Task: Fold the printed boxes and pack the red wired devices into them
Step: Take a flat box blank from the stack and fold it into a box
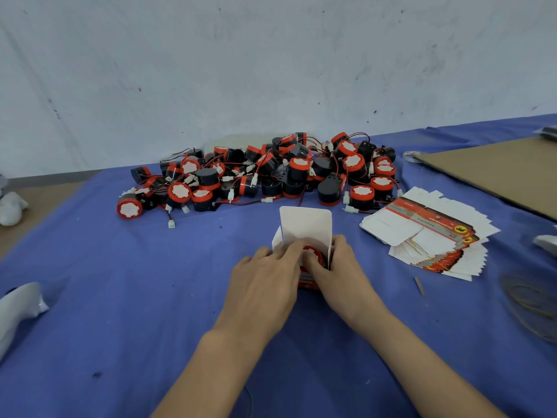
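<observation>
An open printed box (305, 224) stands in the middle of the blue cloth, its white lid flap upright. A red wired device (313, 254) sits in the box's mouth. My left hand (265, 276) has its fingers over the box's left side and reaches the device. My right hand (340, 267) holds the box's right side, thumb by the device. A big pile of red and black wired devices (265, 173) lies behind. A fanned stack of flat printed boxes (431, 233) lies to the right.
The blue cloth (120, 282) covers the table up to a grey wall. A brown cardboard sheet (497, 173) lies at the far right. A white plastic bag (18, 309) sits at the left edge, rubber bands (530, 303) at the right.
</observation>
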`<state>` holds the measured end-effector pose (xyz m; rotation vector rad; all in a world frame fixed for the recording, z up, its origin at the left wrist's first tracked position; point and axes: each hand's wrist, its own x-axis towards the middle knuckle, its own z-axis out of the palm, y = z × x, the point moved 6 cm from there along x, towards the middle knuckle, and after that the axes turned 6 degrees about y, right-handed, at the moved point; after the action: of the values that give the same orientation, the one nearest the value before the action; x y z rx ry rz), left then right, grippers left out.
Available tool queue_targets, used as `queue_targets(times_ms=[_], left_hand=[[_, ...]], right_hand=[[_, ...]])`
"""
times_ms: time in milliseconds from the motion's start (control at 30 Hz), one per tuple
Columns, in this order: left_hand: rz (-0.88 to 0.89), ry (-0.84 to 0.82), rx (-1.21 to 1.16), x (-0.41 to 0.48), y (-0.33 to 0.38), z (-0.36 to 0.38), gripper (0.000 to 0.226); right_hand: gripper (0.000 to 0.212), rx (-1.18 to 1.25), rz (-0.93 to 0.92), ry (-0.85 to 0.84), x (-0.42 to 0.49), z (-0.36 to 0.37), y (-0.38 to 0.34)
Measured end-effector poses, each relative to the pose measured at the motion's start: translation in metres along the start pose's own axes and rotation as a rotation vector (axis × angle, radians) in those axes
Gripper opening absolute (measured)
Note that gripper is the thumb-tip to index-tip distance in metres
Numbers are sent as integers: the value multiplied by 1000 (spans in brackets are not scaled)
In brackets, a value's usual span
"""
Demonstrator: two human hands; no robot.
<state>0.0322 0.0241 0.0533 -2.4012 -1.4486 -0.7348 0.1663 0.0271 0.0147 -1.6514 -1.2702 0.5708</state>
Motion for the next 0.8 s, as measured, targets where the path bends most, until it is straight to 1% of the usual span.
queue_targets(times_ms=[100, 267, 333, 433, 500, 700, 800], left_hand=[[2, -18, -36, -1, 1, 1, 33], [-2, -23, -64, -3, -1, 10, 30], [8, -44, -100, -5, -2, 15, 33], [29, -48, -146, -6, -4, 18, 45], [45, -59, -154, -6, -6, 20, 49], [86, -79, -145, -8, -5, 24, 59], [102, -50, -76, -5, -3, 20, 58]], right_hand=[[28, -14, -4, 4, 0, 0, 0], [23, 16, -9, 3, -1, -1, -2], [24, 9, -15, 8, -1, -1, -2], [24, 7, -17, 12, -2, -2, -2], [23, 11, -18, 16, -2, -2, -3], [21, 44, -8, 11, -2, -3, -4], [18, 51, -11, 14, -1, -4, -4]])
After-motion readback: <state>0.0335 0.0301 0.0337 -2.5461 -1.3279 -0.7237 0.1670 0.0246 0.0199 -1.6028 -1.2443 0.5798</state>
